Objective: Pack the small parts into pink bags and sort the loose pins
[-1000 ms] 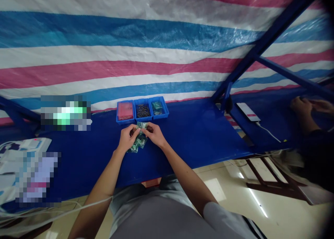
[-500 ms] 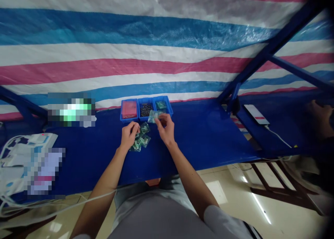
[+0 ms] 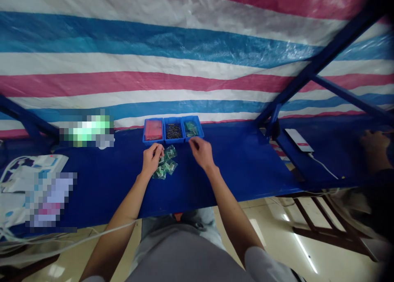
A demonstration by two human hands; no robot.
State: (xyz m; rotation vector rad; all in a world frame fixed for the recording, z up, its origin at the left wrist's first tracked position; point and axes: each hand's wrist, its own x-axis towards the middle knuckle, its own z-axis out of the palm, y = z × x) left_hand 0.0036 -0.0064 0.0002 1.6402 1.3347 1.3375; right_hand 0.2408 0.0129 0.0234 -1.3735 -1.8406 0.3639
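My left hand [image 3: 151, 159] is closed in a pinch at the left edge of a pile of small clear packets [image 3: 168, 166] with green contents, lying on the blue table. Whatever its fingertips hold is too small to make out. My right hand [image 3: 201, 151] hovers just in front of the right blue bin [image 3: 201, 133], fingers curled together, with no packet visible in them. Inside that bin lie similar green packets [image 3: 191, 129]. The middle bin holds many dark screw-like metal pieces [image 3: 174, 131]. Flat red packets [image 3: 153, 129] fill the left bin.
A white phone [image 3: 298, 140] on a cable lies to the right, beyond a blue frame post [image 3: 272, 124]. Another person's hand [image 3: 376, 141] is at the far right. White power strips and cables [image 3: 46, 167] crowd the left end. A striped sheet [image 3: 184, 81] hangs behind.
My right hand has let go of the clear packet over the right bin and drawn back slightly to the right. My left hand stays at the pile.
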